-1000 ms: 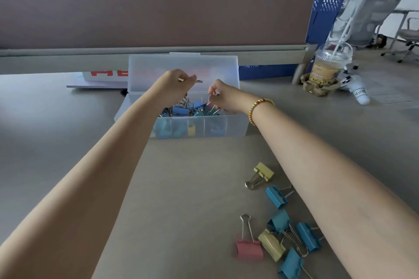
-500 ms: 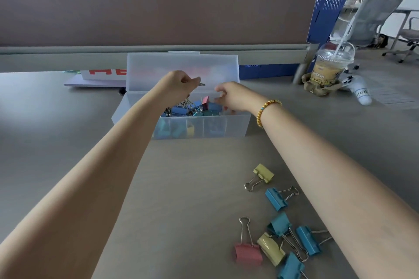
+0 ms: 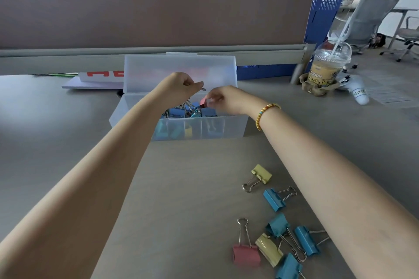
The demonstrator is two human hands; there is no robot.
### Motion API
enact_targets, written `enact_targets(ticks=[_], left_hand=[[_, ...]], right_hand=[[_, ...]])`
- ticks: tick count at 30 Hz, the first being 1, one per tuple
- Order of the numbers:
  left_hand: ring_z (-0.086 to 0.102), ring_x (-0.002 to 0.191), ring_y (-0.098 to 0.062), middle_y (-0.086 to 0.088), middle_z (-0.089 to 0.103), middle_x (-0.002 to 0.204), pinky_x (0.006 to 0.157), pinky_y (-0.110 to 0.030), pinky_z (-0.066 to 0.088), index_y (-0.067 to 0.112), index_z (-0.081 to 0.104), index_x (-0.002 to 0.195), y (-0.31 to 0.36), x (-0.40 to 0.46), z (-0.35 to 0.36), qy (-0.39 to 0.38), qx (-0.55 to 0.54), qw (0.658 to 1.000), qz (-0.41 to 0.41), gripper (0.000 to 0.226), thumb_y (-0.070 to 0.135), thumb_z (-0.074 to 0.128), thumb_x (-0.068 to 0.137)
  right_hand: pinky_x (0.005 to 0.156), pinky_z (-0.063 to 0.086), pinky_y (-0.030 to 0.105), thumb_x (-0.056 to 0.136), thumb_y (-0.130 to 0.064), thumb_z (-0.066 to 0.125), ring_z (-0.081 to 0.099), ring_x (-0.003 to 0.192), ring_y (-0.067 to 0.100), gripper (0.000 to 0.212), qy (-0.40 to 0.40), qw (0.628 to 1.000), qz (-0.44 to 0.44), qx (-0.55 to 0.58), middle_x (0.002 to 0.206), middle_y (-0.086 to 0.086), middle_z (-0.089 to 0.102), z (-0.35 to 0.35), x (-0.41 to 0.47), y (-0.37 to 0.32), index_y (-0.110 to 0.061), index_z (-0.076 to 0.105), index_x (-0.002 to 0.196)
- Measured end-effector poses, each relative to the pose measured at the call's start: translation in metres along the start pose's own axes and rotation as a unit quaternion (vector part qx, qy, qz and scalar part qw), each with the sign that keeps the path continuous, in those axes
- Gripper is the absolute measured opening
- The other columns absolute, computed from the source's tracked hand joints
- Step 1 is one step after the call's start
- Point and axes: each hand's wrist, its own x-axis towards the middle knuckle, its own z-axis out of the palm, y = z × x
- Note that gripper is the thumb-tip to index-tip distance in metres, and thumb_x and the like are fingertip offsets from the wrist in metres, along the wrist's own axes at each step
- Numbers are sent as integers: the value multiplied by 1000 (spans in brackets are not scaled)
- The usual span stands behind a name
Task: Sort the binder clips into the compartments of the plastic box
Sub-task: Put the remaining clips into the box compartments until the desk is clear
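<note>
A clear plastic box [image 3: 231, 128] with its lid up stands mid-table, holding several blue clips and a yellow one in its compartments. Both hands hover over it. My left hand [image 3: 181, 87] pinches a thin metal clip handle between thumb and fingers. My right hand [image 3: 223, 98] pinches a small red binder clip [image 3: 202, 103] just above the box. Loose clips lie near the front right: a yellow one [image 3: 261, 173], a blue one [image 3: 274, 199], a pink one [image 3: 246, 255] and several more blue and yellow ones.
A lidded iced drink [image 3: 325, 68] in a cardboard holder stands at the back right. A white sign with red letters [image 3: 102, 74] lies behind the box. A brown partition [image 3: 158, 4] walls the desk's far edge. An office chair [image 3: 371, 16] and a person stand beyond.
My right hand has shifted left over the box and now shows the red clip in its fingertips. My left hand stays over the box, still pinching the metal handle.
</note>
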Motion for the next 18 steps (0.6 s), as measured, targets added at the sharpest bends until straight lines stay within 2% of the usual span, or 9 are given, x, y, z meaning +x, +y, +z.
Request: enact_targets(ticks=[2, 5, 7, 8, 10, 11, 15, 16, 18], left_hand=[[32, 50, -16, -3, 44, 63, 48, -26, 25, 8, 53, 92, 2, 3, 1, -27, 26, 999, -15, 29, 37, 52, 93], [39, 55, -19, -12, 54, 81, 49, -28, 31, 8, 41, 96, 8, 10, 2, -77, 58, 994, -54, 31, 35, 55, 91], [52, 64, -29, -25, 62, 102, 49, -29, 31, 5, 43, 90, 17, 17, 9, -62, 81, 994, -41, 34, 37, 56, 90], [59, 76, -32, -24, 63, 106, 53, -31, 35, 3, 44, 93, 23, 19, 15, -35, 95, 994, -29, 38, 39, 55, 91], [63, 96, -34, -18, 63, 100, 65, -36, 43, 2, 37, 101, 34, 21, 30, 16, 125, 992, -28, 48, 46, 52, 90], [62, 100, -34, -15, 62, 97, 68, -36, 42, 3, 35, 104, 36, 22, 37, 22, 140, 989, -41, 53, 51, 51, 89], [60, 105, -31, -11, 61, 111, 74, -34, 40, 0, 39, 123, 33, 19, 51, -5, 208, 975, -79, 67, 58, 44, 90], [59, 103, -31, -12, 61, 108, 75, -33, 41, 0, 44, 121, 31, 19, 50, -11, 216, 974, -71, 65, 58, 41, 91], [57, 92, -31, -11, 58, 88, 73, -31, 39, 2, 56, 110, 30, 18, 46, -13, 211, 977, -44, 59, 55, 34, 94]], right_hand=[[91, 44, 30, 98, -14, 39, 56, 113, 24, 30, 76, 995, 31, 58, 124, 9, 60, -5, -4, 9, -11, 57, 123], [79, 42, 25, 100, -13, 32, 56, 113, 22, 34, 170, 984, 40, 33, 125, 6, 60, -6, -11, 21, -13, 52, 128], [77, 40, 23, 100, -12, 33, 57, 109, 21, 34, 176, 983, 20, 37, 122, 7, 61, -3, -13, 22, -12, 51, 129], [76, 40, 21, 100, -12, 34, 58, 106, 20, 33, 176, 983, 12, 39, 121, 8, 62, -2, -13, 22, -11, 52, 128], [73, 40, 19, 99, -10, 37, 58, 97, 18, 31, 186, 982, 0, 40, 118, 10, 64, 1, -11, 22, -10, 56, 123], [74, 41, 19, 98, -9, 38, 58, 98, 19, 31, 191, 981, -5, 41, 118, 11, 64, 1, -11, 22, -9, 58, 121], [87, 42, 22, 98, -8, 34, 58, 112, 21, 35, 198, 980, -17, 29, 123, 10, 61, 2, -16, 20, -10, 56, 126], [87, 42, 21, 98, -7, 34, 57, 112, 21, 36, 199, 979, -21, 26, 123, 10, 61, 1, -17, 20, -10, 56, 126], [86, 43, 21, 98, -7, 34, 57, 111, 21, 35, 201, 979, -25, 31, 122, 10, 61, 0, -18, 22, -9, 56, 125]])
